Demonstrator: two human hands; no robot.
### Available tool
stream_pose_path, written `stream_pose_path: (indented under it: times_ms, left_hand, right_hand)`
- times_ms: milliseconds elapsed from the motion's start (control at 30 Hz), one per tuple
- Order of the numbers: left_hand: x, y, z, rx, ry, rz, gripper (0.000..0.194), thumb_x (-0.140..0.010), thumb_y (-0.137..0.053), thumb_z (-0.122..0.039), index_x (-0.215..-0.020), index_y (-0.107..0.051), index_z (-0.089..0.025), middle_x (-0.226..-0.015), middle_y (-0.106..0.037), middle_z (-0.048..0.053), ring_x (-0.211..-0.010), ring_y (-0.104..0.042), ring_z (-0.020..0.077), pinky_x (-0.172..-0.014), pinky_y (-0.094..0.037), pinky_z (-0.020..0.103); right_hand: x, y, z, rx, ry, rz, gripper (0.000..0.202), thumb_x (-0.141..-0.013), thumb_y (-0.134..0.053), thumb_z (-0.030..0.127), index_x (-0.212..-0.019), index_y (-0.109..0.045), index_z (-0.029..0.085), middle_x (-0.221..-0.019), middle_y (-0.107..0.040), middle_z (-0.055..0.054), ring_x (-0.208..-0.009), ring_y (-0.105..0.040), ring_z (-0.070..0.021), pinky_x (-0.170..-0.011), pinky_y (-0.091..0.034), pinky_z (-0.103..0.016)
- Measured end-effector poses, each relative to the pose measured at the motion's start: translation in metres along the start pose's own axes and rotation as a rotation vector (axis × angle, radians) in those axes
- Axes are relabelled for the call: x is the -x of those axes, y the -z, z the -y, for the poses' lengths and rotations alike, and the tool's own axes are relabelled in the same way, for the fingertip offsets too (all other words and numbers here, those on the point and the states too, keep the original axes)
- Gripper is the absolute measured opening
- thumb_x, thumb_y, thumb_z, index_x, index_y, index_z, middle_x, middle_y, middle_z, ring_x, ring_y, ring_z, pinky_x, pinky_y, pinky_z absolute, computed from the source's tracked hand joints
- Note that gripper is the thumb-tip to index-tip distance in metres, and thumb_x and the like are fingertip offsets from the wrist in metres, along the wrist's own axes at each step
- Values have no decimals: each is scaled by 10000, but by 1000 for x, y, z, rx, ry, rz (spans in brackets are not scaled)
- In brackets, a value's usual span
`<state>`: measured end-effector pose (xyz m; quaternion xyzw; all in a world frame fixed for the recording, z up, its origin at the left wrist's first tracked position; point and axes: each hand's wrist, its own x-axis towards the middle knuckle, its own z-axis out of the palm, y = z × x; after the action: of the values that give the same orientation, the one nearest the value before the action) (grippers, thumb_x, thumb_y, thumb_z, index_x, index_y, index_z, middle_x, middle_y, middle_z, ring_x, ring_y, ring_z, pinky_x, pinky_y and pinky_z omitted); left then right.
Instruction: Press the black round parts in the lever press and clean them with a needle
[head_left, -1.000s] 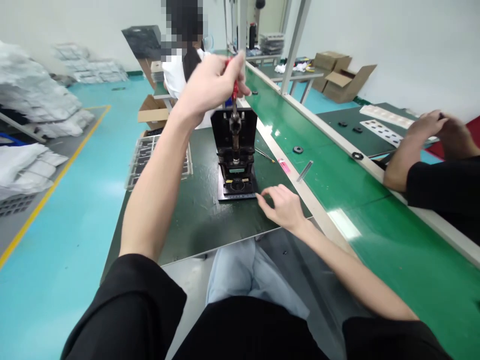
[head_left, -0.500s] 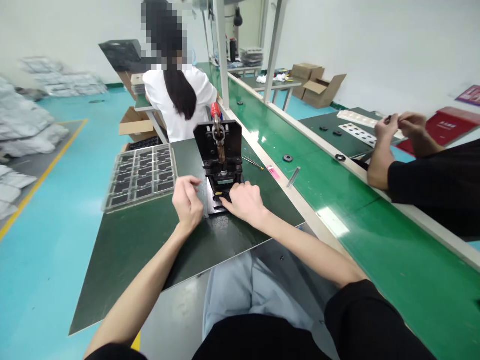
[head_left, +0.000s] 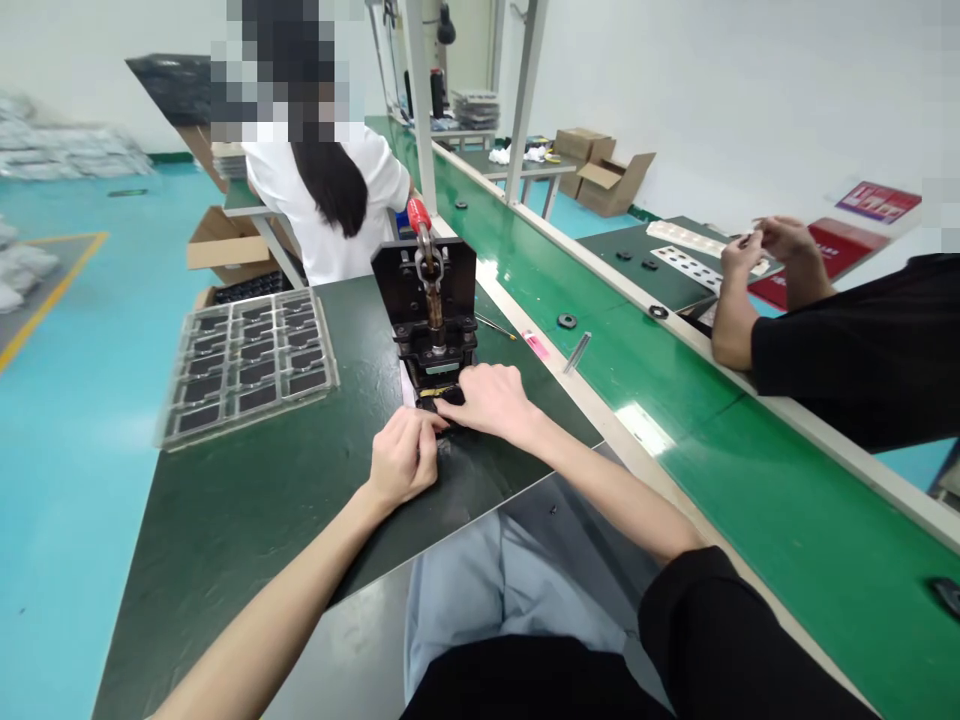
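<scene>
A black press fixture [head_left: 431, 325] with a toggle clamp and a red handle [head_left: 418, 214] stands upright on the dark green bench mat [head_left: 360, 350]. At its front low edge lies a small black part [head_left: 429, 404] with a yellow strip behind it. My right hand [head_left: 495, 402] is curled at the fixture's right side, its thumb pressed on the black part. Just in front, my left hand [head_left: 405, 455] is closed, fingertips pinched together by the part and close to my right thumb. Whatever is in that pinch is hidden.
A clear tray [head_left: 251, 365] of black pieces lies left on the mat. Tweezers [head_left: 496, 327] and a pink item [head_left: 535, 345] are right of the fixture. A green conveyor [head_left: 600, 350] carries black rings. One co-worker sits ahead; another's hands [head_left: 761, 245] work across the conveyor.
My left hand has moved right and toward me, from beside the fixture to its front edge, by my right thumb. My right hand stays at the fixture. The view has shifted slightly.
</scene>
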<state>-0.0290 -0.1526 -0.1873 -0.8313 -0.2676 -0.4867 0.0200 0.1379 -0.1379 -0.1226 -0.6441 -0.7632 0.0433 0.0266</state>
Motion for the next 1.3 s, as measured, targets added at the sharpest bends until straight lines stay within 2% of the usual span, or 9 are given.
stream_pose_path:
  times_ms: [167, 267, 367, 500, 600, 767, 1033, 1133, 1300]
  left_hand:
    - [8, 10, -5, 11, -12, 131, 226, -946, -440, -41, -862, -601, -175, -729, -684, 29, -630, -619, 147, -633, -507, 272]
    - [11, 7, -11, 31, -112, 289, 225, -962, -437, -67, -869, -612, -172, -755, -704, 28, -636, -644, 140, -606, -512, 262]
    - [10, 0, -14, 11, -220, 474, 270, -1027, -394, -139, -890, -625, -164, -740, -678, 21, -612, -644, 137, -554, -495, 261]
    - [7, -6, -11, -14, -192, 545, 309, -1055, -365, -172, -907, -636, -167, -728, -660, 13, -604, -649, 134, -551, -497, 252]
    - [8, -7, -7, -21, -148, 533, 279, -1047, -388, -166, -934, -643, -163, -749, -676, 16, -626, -668, 131, -569, -510, 239]
    - [10, -8, -3, -4, -142, 533, 254, -1045, -408, -171, -936, -637, -160, -782, -697, 19, -634, -685, 124, -602, -533, 224]
    - [5, -10, -2, -10, -238, 480, 248, -1060, -381, -215, -999, -615, -161, -821, -730, 39, -638, -713, 150, -608, -545, 259]
    - [4, -10, -2, -21, -261, 474, 261, -1067, -363, -227, -1001, -608, -167, -815, -731, 40, -643, -717, 158, -605, -543, 270]
    - [3, -11, -2, -40, -255, 473, 266, -1078, -353, -229, -998, -599, -168, -816, -727, 35, -644, -716, 153, -615, -537, 270]
  right_hand:
    - [57, 9, -64, -17, -58, 24, 487, -900, -584, 648, -932, -723, 182, -772, -757, -102, -786, -747, -285, -653, -475, -318]
    - [85, 13, -139, 50, -359, -10, 460, -906, -573, 624, -961, -718, 192, -716, -732, -91, -718, -720, -280, -605, -447, -317]
    - [95, 14, -225, 234, -709, -196, 501, -915, -551, 588, -1046, -709, 132, -875, -754, -194, -836, -721, -341, -633, -460, -353]
    - [91, 8, -304, 300, -905, -215, 516, -906, -571, 505, -1068, -691, 30, -972, -739, -289, -934, -723, -400, -701, -483, -392]
    - [84, -2, -319, 304, -874, -199, 521, -916, -565, 501, -1079, -686, 21, -993, -741, -288, -984, -725, -403, -749, -496, -395]
    - [100, -21, -309, 232, -833, -201, 459, -907, -583, 505, -1095, -684, 98, -974, -765, -218, -963, -734, -355, -743, -496, -363]
    - [224, -31, -340, 175, -1150, -393, 519, -877, -612, 500, -1190, -673, 91, -1051, -765, -231, -990, -718, -363, -766, -510, -386]
    - [253, -33, -351, 173, -1223, -410, 530, -854, -624, 503, -1167, -685, 79, -1022, -764, -242, -947, -718, -373, -750, -506, -400]
    - [237, -35, -347, 121, -1175, -387, 501, -856, -623, 509, -1157, -696, 114, -1010, -777, -208, -949, -731, -363, -755, -520, -394]
